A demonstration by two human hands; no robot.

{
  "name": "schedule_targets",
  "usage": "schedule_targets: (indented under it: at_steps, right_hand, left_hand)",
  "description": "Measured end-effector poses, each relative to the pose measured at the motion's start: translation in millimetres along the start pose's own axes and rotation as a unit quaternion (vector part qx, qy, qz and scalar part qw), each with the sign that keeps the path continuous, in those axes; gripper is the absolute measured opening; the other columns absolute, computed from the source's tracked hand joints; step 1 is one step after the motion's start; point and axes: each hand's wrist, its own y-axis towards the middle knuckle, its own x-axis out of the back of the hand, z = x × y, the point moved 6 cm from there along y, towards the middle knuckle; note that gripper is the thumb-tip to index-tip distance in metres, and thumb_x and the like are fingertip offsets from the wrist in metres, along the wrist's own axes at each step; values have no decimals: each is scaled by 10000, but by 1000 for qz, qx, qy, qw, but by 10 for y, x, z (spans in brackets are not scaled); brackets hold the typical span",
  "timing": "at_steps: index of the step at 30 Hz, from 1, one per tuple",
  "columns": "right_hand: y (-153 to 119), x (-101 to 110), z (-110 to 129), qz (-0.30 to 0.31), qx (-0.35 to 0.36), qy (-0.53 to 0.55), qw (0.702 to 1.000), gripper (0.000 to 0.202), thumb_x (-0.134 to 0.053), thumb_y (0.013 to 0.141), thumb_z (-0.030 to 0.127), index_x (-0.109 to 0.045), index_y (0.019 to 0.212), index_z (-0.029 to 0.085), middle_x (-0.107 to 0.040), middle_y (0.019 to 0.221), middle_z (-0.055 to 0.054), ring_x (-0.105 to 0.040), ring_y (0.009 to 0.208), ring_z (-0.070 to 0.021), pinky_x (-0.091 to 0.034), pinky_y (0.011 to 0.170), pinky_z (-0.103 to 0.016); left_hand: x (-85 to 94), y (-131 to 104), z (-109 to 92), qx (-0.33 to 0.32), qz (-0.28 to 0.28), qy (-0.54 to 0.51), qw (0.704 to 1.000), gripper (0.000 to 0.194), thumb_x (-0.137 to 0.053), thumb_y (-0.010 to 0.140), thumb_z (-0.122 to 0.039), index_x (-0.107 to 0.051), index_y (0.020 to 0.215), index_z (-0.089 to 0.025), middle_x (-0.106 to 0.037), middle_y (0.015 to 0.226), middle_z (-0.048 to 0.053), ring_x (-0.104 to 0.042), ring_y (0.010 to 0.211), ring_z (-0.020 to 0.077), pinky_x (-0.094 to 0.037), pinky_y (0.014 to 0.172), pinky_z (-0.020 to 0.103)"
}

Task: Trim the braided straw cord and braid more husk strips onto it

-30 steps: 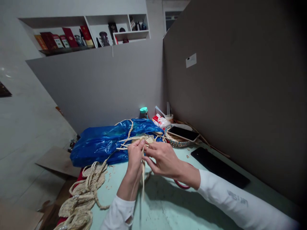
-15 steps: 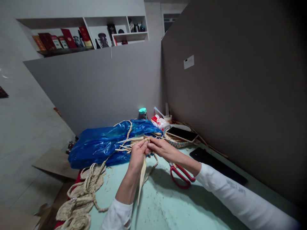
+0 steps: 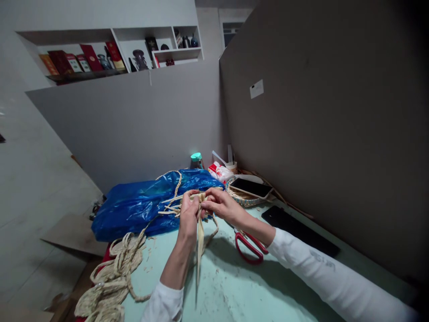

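Observation:
Pale straw strips (image 3: 171, 206) stick out to the left from between my two hands, and one long strip (image 3: 200, 241) hangs down below them. My left hand (image 3: 189, 213) is closed on the strips, thumb uppermost. Right beside it, the fingers of my right hand (image 3: 217, 203) pinch the same straw work near its top. The exact fold between the fingertips is hidden. Under my right forearm lie red-handled scissors (image 3: 250, 248). A braided straw rope (image 3: 129, 264) lies coiled in loops at the left table edge, and a braid runs from it toward my hands.
A blue plastic bag (image 3: 134, 208) lies behind my hands. At the back right, a phone (image 3: 251, 187) rests on a round woven basket (image 3: 246, 201), near a green-lidded jar (image 3: 196, 160). A flat black object (image 3: 300, 230) lies on the pale green table (image 3: 231, 286). Grey partitions (image 3: 134, 129) enclose the back.
My fingers have shifted slightly on the straw, and the hanging strip now falls straighter. The whole view has moved a little, so the scene sits slightly further left and lower.

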Motion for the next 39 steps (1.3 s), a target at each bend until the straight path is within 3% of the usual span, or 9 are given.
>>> schedule_targets:
  at_steps: [6,9,12,16,22,28,32,35,39]
  right_hand:
    - [-22,84,-17,-49,27,-93,994,108,-591,827,273,-549,783,184,-601,626,25,-570,582,-125,-430,564,-239]
    - [-28,162,-64,-88,27,-100,991,129,-600,815,287,-534,768,186,-569,606,39,-556,558,-120,-419,546,-232]
    - [-25,215,-105,-103,23,-124,987,138,-591,827,301,-533,774,188,-601,596,29,-576,561,-130,-416,554,-235]
    - [-31,230,-122,-111,9,-144,983,149,-586,838,308,-524,763,194,-682,642,-10,-649,638,-168,-453,623,-261]
    - [-57,218,-78,-137,4,-133,982,144,-625,787,262,-533,704,189,-686,645,-15,-638,649,-168,-429,626,-255]
    - [-39,277,-147,-154,-25,-60,986,188,-651,743,298,-506,680,196,-547,499,57,-483,424,-103,-342,467,-223]
    - [-26,247,-181,-150,-49,23,987,256,-658,713,371,-464,691,204,-557,514,53,-489,418,-101,-345,441,-215]
    - [-30,235,-199,-164,-57,62,983,298,-686,675,391,-457,694,203,-598,557,32,-489,447,-93,-346,455,-210]
    - [-19,290,-249,-186,-54,79,978,308,-716,635,376,-474,711,200,-628,587,12,-526,499,-110,-373,498,-225]
  left_hand:
    - [23,-21,-73,-22,38,207,977,244,-554,782,-262,-490,1009,-197,-596,576,-46,-571,573,150,-410,571,232]
    - [62,2,-95,-60,15,306,950,212,-558,783,-255,-543,986,-199,-641,689,-11,-608,673,179,-429,643,266]
    - [44,-11,-157,-124,-16,429,894,80,-534,828,-243,-590,863,-198,-660,816,33,-606,766,195,-417,699,289]
    - [-45,-91,-230,-181,-50,552,812,141,-540,833,-138,-554,703,-192,-631,755,30,-576,732,187,-378,678,283]
    - [-124,-208,-209,-210,-101,640,732,86,-587,856,-141,-601,781,-182,-652,822,51,-600,745,206,-359,634,290]
    - [-245,-348,-148,-281,-103,632,715,112,-562,879,-112,-656,893,-172,-668,864,62,-622,736,193,-391,626,275]
    - [-304,-400,-32,-317,-88,662,673,197,-509,892,-80,-678,916,-177,-657,822,56,-624,676,173,-398,579,257]
    - [-344,-421,113,-338,-68,681,646,287,-449,889,-40,-661,1056,-139,-671,877,94,-654,741,195,-448,619,264]
    - [-412,-440,241,-330,-16,663,672,434,-389,838,28,-600,1199,-88,-674,994,162,-662,880,242,-504,753,325]
